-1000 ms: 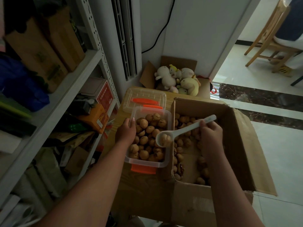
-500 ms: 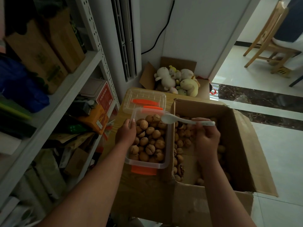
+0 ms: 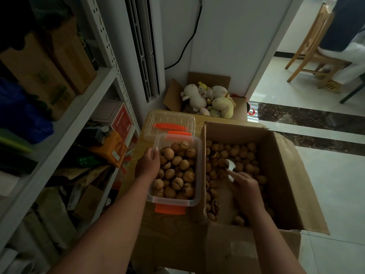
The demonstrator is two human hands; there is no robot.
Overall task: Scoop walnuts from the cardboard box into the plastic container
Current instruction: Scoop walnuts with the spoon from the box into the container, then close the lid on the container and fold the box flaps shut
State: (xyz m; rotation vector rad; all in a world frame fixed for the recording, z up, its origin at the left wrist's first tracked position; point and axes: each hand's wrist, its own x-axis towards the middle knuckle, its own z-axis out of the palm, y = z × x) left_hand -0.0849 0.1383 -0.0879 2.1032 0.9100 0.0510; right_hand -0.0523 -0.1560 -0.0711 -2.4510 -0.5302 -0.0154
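Note:
A clear plastic container (image 3: 194,202) with orange latches stands left of the open cardboard box (image 3: 284,175) and is nearly full of walnuts (image 3: 176,171). My left hand (image 3: 147,164) grips the container's left wall. My right hand (image 3: 245,186) is down inside the box, closed on the handle of a white plastic spoon (image 3: 230,167). The spoon's bowl rests among the loose walnuts (image 3: 233,152) that cover the box's far half. Part of the box floor near my right hand is bare.
The container's clear lid (image 3: 169,123) lies just behind it on a wooden surface. A metal shelf unit (image 3: 83,91) full of boxes stands at left. A box of plush toys (image 3: 209,99) sits by the wall. A wooden chair (image 3: 314,54) stands far right.
My right hand has carried the spoon from over the container down into the cardboard box among the walnuts. The left hand has stayed on the container's side.

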